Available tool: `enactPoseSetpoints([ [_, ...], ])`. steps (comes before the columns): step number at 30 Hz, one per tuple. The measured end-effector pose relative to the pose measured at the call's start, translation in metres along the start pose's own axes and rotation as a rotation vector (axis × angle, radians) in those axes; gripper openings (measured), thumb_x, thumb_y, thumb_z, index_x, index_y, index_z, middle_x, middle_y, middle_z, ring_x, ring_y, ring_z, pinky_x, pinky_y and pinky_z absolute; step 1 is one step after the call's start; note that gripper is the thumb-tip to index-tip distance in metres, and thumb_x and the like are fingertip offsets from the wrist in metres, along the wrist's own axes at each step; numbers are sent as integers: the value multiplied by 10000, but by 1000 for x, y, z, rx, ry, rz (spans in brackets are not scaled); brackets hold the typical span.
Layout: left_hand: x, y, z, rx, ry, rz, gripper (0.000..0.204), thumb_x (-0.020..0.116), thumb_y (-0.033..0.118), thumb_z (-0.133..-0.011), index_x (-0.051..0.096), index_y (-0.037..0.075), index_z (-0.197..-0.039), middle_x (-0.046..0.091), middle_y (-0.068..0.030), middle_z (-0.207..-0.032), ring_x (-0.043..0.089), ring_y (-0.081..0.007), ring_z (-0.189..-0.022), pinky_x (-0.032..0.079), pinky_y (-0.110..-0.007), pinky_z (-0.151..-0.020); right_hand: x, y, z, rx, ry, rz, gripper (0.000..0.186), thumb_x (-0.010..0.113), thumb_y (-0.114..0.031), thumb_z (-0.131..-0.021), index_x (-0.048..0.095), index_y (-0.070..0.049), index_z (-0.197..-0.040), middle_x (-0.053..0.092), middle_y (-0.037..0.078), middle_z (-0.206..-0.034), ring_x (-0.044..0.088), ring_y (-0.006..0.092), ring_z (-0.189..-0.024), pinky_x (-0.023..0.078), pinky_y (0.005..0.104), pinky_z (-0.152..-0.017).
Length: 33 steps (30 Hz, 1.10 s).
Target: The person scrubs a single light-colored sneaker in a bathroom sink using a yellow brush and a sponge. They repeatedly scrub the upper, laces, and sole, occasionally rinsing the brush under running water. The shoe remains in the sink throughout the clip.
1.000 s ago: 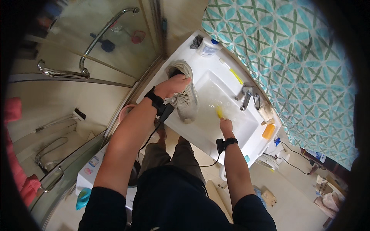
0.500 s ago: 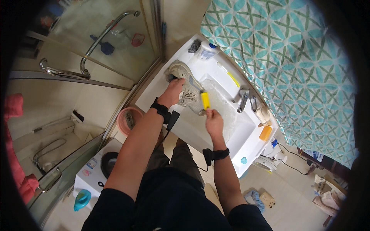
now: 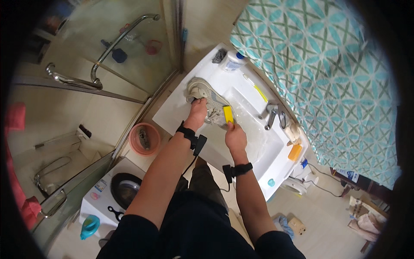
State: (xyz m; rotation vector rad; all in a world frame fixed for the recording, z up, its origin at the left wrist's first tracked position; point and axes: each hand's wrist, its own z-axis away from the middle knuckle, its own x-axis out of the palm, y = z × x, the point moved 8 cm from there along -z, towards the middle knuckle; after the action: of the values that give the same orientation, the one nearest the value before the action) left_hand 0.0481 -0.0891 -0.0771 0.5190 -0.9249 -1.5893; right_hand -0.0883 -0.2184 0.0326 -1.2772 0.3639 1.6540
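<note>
Pink bucket [image 3: 134,142] on floor, left of the white sink [image 3: 170,115]; left hand [image 3: 197,115] closed on the grey-beige shoe [image 3: 214,97] at its opening; shoe over the sink's left part, reaching the basin edge; yellow tool [image 3: 228,114] overlaps shoe's side, contact cannot be told; right hand [image 3: 236,138] gripping tool's near end; farther right, chrome faucet [image 3: 271,116], then orange block [image 3: 295,152] on the rim

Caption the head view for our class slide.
Left hand holds a beige sneaker over a white washbasin; right hand holds a yellow brush.
</note>
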Motion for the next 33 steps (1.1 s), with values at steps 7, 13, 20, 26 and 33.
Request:
enactPoseSetpoints([
  [7,0,-24,-18,-67,-113,18,323,503,264,-1058,600,-32,-1146,645,-90,-1022,589,-182,-907,490,-353,-812,11,-87,-36,-357,-31,-57,493,497,-447,-1022,714,-5,-983,705,292,-942,672,483,-947,524,556,-842],
  [13,0,-11,-17,104,68,-213,396,511,261,-1001,622,-94,-1137,652,-287,-1127,606,-405,-1061,482,-430,-923,-11,-71,-69,-368,-158,209,511,444,-465,-1033,735,-45,-1049,730,227,-1018,680,439,-1011,529,514,-892],
  [20,-3,30,3,124,-9,-51,382,583,265,-954,652,-48,-1161,685,-156,-1066,621,-286,-964,494,-385,-855,-29,-44,-67,-407,-199,3,557,474,-507,-1035,711,-5,-985,707,234,-891,672,427,-876,516,467,-784],
  [26,-4,72,22,-18,-181,-42,404,665,303,-937,668,-27,-1169,687,-78,-1056,638,-179,-892,513,-328,-785,-24,-27,-28,-241,-76,-195,426,563,-420,-1021,615,-2,-958,676,255,-825,662,472,-818,500,519,-696],
  [33,-45,34,-13,-173,-8,349,446,639,297,-978,610,-53,-1252,665,-119,-1181,634,-232,-1040,513,-375,-880,-22,-27,15,-275,-7,-480,366,570,-300,-1037,558,-117,-1354,706,235,-862,690,440,-806,536,501,-706],
])
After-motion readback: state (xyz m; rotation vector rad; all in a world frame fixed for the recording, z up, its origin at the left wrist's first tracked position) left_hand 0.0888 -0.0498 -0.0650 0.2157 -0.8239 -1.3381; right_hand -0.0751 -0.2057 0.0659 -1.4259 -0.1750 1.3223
